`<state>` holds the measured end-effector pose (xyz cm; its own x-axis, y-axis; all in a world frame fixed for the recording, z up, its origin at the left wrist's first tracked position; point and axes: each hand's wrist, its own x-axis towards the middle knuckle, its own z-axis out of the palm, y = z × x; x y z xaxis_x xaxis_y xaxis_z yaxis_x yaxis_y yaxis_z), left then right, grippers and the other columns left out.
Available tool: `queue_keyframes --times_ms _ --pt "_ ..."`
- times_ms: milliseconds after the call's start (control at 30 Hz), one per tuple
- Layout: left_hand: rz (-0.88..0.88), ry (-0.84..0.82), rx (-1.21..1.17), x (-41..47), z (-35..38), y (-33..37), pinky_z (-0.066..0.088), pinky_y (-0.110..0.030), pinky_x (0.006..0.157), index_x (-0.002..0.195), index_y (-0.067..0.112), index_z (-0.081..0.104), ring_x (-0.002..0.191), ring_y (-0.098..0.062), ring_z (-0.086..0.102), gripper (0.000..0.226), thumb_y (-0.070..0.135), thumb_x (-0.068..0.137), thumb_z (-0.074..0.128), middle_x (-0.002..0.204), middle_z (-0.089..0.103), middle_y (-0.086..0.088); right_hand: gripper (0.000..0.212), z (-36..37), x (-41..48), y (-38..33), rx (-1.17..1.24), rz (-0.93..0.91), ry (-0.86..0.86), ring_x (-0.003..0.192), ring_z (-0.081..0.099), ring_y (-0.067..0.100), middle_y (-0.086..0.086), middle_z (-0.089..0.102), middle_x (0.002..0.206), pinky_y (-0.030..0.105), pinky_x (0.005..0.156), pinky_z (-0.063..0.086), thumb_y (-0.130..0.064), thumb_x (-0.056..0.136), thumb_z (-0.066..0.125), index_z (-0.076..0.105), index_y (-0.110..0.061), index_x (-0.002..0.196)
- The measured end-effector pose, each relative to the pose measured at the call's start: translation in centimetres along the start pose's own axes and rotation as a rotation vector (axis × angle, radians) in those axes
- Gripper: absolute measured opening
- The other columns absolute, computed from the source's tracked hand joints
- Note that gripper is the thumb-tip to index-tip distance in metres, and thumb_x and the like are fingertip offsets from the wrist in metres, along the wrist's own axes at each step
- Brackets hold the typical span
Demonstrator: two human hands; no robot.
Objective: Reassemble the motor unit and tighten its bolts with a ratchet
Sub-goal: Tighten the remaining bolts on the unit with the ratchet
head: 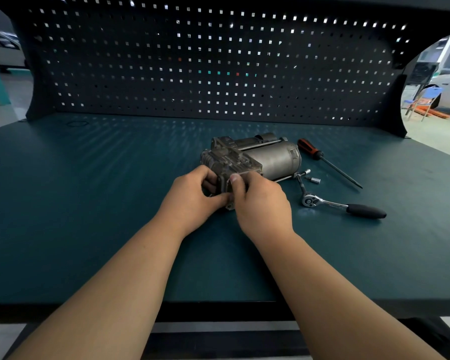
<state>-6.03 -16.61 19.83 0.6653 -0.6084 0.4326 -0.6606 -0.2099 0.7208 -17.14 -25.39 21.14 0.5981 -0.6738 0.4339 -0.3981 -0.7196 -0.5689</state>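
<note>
The grey metal motor unit (260, 157) lies on its side at the middle of the green bench top (89, 203). Its finned block end faces me. My left hand (192, 196) grips the near left end of the unit, fingers curled round it. My right hand (260, 201) holds a flat metal plate against that near end, thumb on top. The plate is mostly hidden by both hands. The ratchet (330, 203) with a black handle lies to the right of my right hand. A small loose socket (315, 180) lies just beyond the ratchet's head.
A screwdriver (327, 162) with a black and orange handle lies at the right of the motor, tip pointing right and toward me. A dark pegboard wall (218, 66) rises behind the bench. The bench's front edge (218, 307) runs below my forearms.
</note>
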Motion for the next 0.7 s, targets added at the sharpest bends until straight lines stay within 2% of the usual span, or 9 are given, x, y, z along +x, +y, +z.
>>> queue_keyframes --times_ms 100,200,300,400,700 --pt "-0.006 -0.007 -0.005 -0.03 -0.05 0.06 0.04 -0.008 0.055 0.08 0.029 0.058 0.064 0.007 0.054 0.028 0.038 0.064 0.079 0.074 0.062 0.013 0.042 -0.01 -0.06 -0.05 -0.073 -0.021 -0.031 0.086 0.056 0.029 0.004 0.067 0.097 0.034 0.063 0.03 -0.05 0.099 0.031 0.06 -0.019 0.096" --pt "-0.013 -0.011 -0.019 -0.09 -0.06 0.21 0.043 -0.012 0.058 0.079 0.03 0.058 0.07 0.003 0.057 0.029 0.049 0.06 0.068 0.075 0.063 0.013 0.038 -0.02 -0.37 0.09 -0.087 -0.064 -0.009 0.086 0.058 0.025 -0.002 0.065 0.097 0.033 0.063 0.034 -0.054 0.094 0.039 0.058 -0.021 0.095" --pt "-0.012 0.001 -0.028 -0.09 -0.01 0.23 0.041 -0.01 0.055 0.078 0.03 0.059 0.065 0.003 0.056 0.028 0.05 0.059 0.068 0.073 0.063 0.014 0.026 0.01 -0.5 0.14 -0.072 -0.077 0.019 0.08 0.054 0.024 -0.003 0.065 0.095 0.033 0.061 0.032 -0.046 0.092 0.048 0.054 -0.022 0.091" --pt "-0.005 0.012 -0.034 -0.13 0.03 0.19 0.04 -0.009 0.053 0.077 0.03 0.059 0.062 0.004 0.054 0.03 0.052 0.058 0.068 0.072 0.063 0.015 0.023 -0.13 -0.3 0.2 -0.045 -0.079 0.001 0.072 0.045 0.02 -0.004 0.061 0.082 0.032 0.059 0.031 -0.046 0.093 0.046 0.048 -0.026 0.081" --pt "-0.013 0.0 -0.016 -0.13 -0.16 -0.09 0.041 -0.008 0.057 0.079 0.032 0.059 0.068 0.005 0.056 0.028 0.041 0.062 0.079 0.075 0.064 0.016 0.042 -0.22 0.39 0.11 -0.008 -0.041 -0.089 0.071 0.05 0.021 -0.01 0.046 0.063 0.031 0.056 0.029 -0.049 0.096 0.035 0.039 -0.028 0.06"
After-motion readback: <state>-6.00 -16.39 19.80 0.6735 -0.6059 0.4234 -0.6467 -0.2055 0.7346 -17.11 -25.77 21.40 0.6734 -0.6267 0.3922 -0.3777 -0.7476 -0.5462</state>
